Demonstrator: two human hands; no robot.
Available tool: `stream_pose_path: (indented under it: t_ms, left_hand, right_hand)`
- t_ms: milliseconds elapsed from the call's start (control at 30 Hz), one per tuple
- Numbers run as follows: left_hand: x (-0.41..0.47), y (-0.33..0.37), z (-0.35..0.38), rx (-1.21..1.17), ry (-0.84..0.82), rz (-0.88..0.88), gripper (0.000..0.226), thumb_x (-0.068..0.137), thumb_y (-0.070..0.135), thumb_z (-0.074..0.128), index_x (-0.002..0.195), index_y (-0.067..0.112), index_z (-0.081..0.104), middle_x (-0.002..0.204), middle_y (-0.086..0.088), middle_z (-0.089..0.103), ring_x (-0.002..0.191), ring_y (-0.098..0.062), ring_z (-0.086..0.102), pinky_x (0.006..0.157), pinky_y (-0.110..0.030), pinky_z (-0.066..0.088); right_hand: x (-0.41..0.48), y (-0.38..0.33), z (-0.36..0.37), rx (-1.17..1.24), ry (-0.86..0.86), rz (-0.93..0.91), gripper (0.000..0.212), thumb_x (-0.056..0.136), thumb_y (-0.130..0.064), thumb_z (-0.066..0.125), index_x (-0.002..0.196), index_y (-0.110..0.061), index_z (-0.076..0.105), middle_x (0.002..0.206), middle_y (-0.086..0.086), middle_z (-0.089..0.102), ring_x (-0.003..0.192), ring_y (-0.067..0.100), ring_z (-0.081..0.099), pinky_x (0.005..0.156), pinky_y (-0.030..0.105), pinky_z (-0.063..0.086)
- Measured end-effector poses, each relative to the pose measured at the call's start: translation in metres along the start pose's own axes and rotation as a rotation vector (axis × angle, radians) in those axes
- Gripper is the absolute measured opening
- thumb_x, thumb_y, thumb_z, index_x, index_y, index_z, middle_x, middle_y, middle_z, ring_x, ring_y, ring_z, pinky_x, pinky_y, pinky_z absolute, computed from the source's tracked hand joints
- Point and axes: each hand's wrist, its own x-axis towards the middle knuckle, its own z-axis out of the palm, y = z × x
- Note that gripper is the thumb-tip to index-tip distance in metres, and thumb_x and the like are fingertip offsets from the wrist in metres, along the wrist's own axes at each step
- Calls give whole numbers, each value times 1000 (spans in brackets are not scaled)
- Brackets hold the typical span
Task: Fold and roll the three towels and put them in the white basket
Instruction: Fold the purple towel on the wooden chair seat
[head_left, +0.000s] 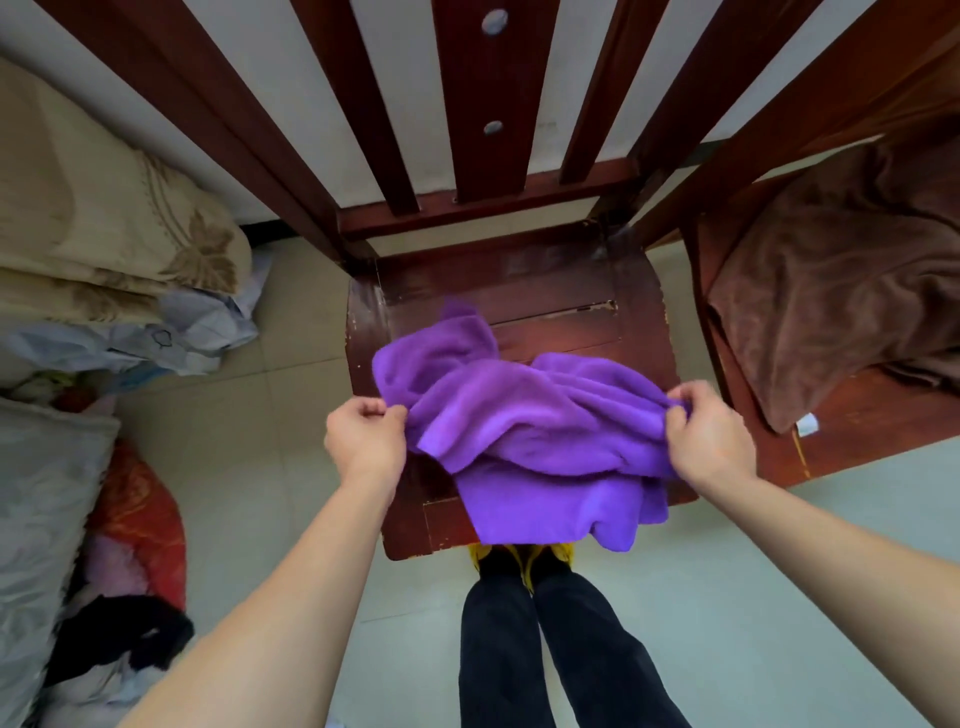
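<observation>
Left hand (365, 441), right hand (710, 440) pinch purple towel (524, 421) on wooden chair (519, 291), tiled floor (249, 467).

Soft, even indoor light; wide-angle view.
A pale sheen lay near the back edge of the chair seat (498, 291); shadows were weak, detail slightly soft, and the slats (483, 104) splayed outward toward the picture's top corners.

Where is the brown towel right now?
In the head view, the brown towel lies crumpled on the second wooden chair at the right, beside the chair holding the purple towel.
</observation>
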Motion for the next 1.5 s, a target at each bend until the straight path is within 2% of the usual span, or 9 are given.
stream_pose_path:
  t_ms: [67, 200, 433, 633, 833, 1033, 1233, 1433, 1500]
  left_hand:
    - [3, -12, -3, 25, -27, -56, 17, 72, 13, 68, 64, 18, 54, 67, -3, 58, 70, -23, 55, 77, -28, 50]
    - [16, -7, 3, -215, -137, -223, 27, 71, 31, 72, 81, 19, 49, 78, -5, 57, 64, -21, 52, 65, -34, 54]
    - [16, 38, 16, -469, -358, -132, 19, 83, -4, 64, 75, 14, 64, 64, 2, 70, 58, -10, 65, 59, -22, 56]
    - [28, 72, -6, -652, -280, -87, 22, 88, -2, 58, 81, 19, 57, 78, 2, 65, 64, -10, 63, 61, -27, 54]
    - [26, 43, 4, -546, -286, -262, 28, 84, -6, 55, 76, 19, 46, 75, 0, 56, 66, -16, 55, 67, -33, 48]
    - [19, 10, 12, -245, -469, -270, 13, 85, 13, 68, 81, 19, 57, 76, -3, 63, 67, -21, 61, 76, -33, 48]
    - [23, 14, 5, -447, -296, -254, 20, 87, 28, 68, 76, 20, 53, 77, 1, 59, 70, -14, 57, 69, -31, 51]
    - [-15, -13, 31, -163, -474, -146, 44, 59, 45, 85, 88, 20, 64, 85, -4, 68, 78, -25, 64, 73, -36, 52]
    - [-17, -27, 50, -26, -492, -24, 42, 42, 54, 82, 68, 25, 66, 72, -7, 70, 72, -30, 67, 75, -45, 57]
  right_hand:
    - [0, 9, 0, -121, -117, 53, 25, 89, -17, 50, 113, -21, 55, 113, 17, 65, 105, 39, 59, 87, 42, 45]
    - [11, -25, 11, -33, 72, -153, 33, 87, -25, 57, 119, -20, 55, 120, 9, 61, 113, 32, 56, 92, 43, 45]
    - [26, -90, 35, -257, -311, -451, 20, 84, -30, 63, 103, -28, 69, 104, 7, 71, 103, 32, 63, 83, 35, 48]
    - [36, -40, -1, 78, 101, -175, 21, 91, -24, 50, 107, -14, 60, 101, 23, 68, 99, 43, 61, 82, 42, 46]
    - [25, -10, -4, -196, -158, -130, 26, 82, -29, 62, 106, -20, 57, 108, 13, 67, 103, 35, 61, 81, 39, 46]
    - [48, -73, 5, 241, -38, -4, 69, 77, -48, 72, 133, -18, 47, 120, 6, 63, 114, 30, 58, 93, 37, 44]
    - [67, -69, 3, 290, 67, 87, 21, 80, -14, 67, 100, -20, 69, 106, 9, 69, 104, 29, 62, 90, 29, 45]
    - [49, -21, 9, 660, 16, 291, 67, 58, -59, 81, 106, -14, 65, 104, 5, 69, 97, 25, 65, 92, 44, 53]
    - [39, -13, 21, 689, -125, 239, 44, 64, -43, 84, 90, -12, 70, 92, 9, 73, 82, 23, 68, 82, 42, 57]
